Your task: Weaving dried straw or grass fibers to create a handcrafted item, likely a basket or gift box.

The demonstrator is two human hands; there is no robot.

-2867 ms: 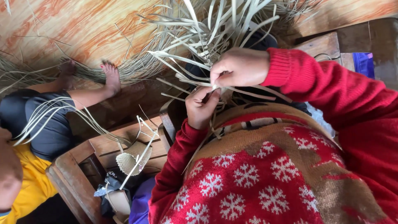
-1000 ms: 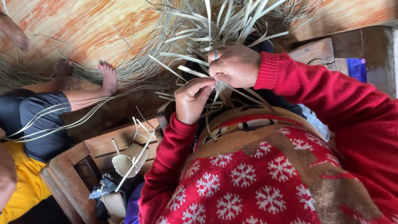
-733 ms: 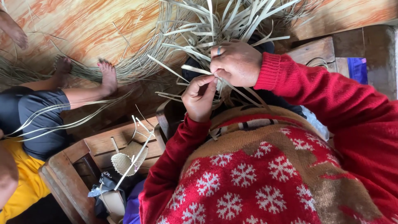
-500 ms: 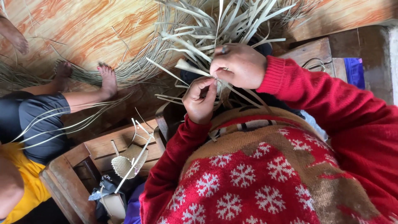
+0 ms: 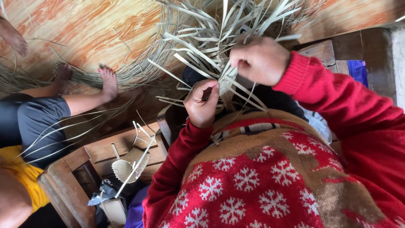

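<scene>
A bundle of pale dried leaf strips fans out above my lap, over a wood-patterned floor. My right hand, in a red sleeve, is closed on several strips near where they meet. Just below and to the left, my left hand pinches the small woven part of the same strips between thumb and fingers. The two hands are a few centimetres apart. My red and brown snowflake sweater fills the lower right.
Another person sits at the left in dark shorts and a yellow top, bare feet on the floor among loose strips. A wooden stool holds a small woven piece. A blue object lies at the right.
My hands have stayed together on the strips, the fingers shifting as they work the woven part. The strips fan out a little differently. The other person's feet have barely moved.
</scene>
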